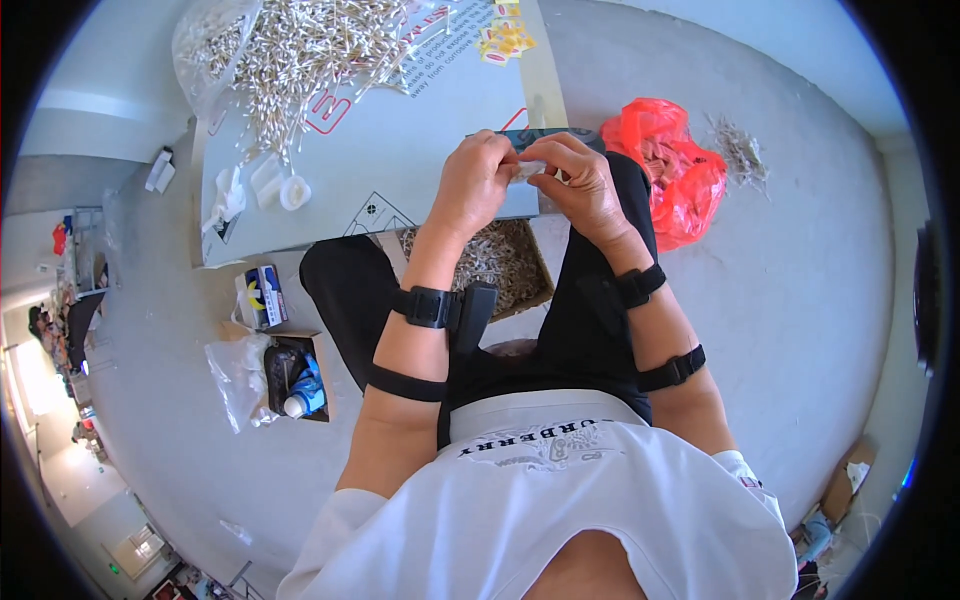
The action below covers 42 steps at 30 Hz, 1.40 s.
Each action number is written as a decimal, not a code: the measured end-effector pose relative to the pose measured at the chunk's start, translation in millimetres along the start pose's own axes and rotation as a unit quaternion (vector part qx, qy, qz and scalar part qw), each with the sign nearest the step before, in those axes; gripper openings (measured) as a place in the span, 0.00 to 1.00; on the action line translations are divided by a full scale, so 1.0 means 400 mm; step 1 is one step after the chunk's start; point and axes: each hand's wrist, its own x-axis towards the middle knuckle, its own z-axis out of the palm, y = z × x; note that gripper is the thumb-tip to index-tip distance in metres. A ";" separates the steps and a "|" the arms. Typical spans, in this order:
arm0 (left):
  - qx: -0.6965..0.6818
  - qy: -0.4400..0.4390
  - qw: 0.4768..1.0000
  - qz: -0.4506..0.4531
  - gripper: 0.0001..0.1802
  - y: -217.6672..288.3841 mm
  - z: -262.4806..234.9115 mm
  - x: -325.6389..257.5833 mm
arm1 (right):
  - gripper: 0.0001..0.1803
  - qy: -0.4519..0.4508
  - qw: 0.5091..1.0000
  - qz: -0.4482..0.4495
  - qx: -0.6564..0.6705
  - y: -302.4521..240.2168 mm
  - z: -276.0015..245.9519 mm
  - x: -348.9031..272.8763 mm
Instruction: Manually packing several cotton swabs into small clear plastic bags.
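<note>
Left hand [474, 180], right hand [584, 190] both pinched nearly closed on small white piece [529, 171]: 3 o'clock from left, 9 from right; long axis unclear.

My feed is bright and cool, with soft shadows. Far beyond the left edge of the board [400, 150], a patch of light [42, 365] burns out to white. Off the board's right edge, the red bag [695, 200] throws glints. Above the near-right corner, the small white piece [528, 171] looks washed out to me. Walls [905, 210] bend toward the blackened rim; distant clutter [85, 280] goes soft.
</note>
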 end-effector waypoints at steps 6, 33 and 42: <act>-0.057 0.036 0.997 0.026 0.17 0.007 0.002 -0.029 | 0.13 0.001 0.996 -0.011 -0.089 0.007 -0.005 0.008; -0.118 0.057 0.991 -0.023 0.12 -0.013 0.023 -0.018 | 0.14 -0.058 0.995 -0.041 -0.065 -0.008 -0.020 0.037; -0.013 0.045 0.999 0.028 0.06 -0.014 -0.002 -0.014 | 0.05 -0.051 0.971 -0.100 -0.213 0.028 -0.042 0.049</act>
